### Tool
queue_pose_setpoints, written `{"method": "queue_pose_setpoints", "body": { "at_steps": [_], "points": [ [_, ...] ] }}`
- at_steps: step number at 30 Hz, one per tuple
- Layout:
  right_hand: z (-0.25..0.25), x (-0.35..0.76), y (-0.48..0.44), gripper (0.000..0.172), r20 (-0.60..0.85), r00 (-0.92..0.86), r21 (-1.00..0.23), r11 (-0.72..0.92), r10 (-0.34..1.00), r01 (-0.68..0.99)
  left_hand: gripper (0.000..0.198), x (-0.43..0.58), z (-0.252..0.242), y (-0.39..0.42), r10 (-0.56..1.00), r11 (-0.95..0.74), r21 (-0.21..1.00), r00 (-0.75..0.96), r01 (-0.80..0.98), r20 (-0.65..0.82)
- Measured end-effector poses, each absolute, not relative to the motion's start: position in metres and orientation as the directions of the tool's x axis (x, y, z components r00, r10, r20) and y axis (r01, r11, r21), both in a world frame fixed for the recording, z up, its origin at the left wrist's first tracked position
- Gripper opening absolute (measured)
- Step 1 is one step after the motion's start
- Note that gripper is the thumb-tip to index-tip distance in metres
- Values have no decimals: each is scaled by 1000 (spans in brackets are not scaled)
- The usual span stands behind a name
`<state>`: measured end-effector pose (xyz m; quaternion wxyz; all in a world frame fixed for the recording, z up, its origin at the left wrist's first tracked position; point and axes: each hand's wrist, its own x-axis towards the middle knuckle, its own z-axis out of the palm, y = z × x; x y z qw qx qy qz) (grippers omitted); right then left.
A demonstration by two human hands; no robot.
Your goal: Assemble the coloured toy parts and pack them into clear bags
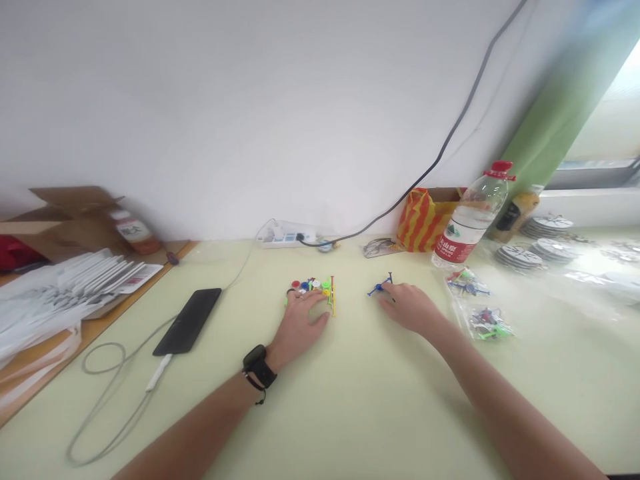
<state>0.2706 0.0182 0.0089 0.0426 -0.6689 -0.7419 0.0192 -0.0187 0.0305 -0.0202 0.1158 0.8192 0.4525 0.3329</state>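
Note:
A small heap of coloured plastic toy parts point(315, 287) lies on the pale green table point(350, 400), with red, blue, green and yellow pieces. My left hand point(299, 323), a dark watch on its wrist, lies flat just below the heap with its fingers spread and touching the pieces. My right hand point(409, 308) rests to the right, fingers stretched toward a small blue stick piece point(381, 287) and touching its end. Neither hand grips anything.
A black phone point(189, 321) with a white cable lies at the left. A water bottle point(470, 227), a striped orange bag point(424, 219) and a power strip point(286, 235) stand by the wall. Two clear bags of toy parts point(481, 320) lie right of my hand.

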Motion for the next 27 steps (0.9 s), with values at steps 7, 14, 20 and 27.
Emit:
{"method": "queue_pose_setpoints", "body": {
  "at_steps": [7,14,20,27],
  "points": [
    [16,267,20,31,-5,-64,-71,63,998,995,33,-17,-17,29,825,-554,485,366,677,431],
    [17,262,21,45,-26,-92,12,93,995,996,46,-17,-17,27,861,-502,531,337,683,380],
    [16,259,21,63,-15,-101,1,101,995,995,48,-16,-16,26,857,-510,515,355,689,373],
    [14,268,21,83,23,-80,-127,82,997,988,57,-12,-10,16,817,-576,476,481,665,317]
  ]
}}
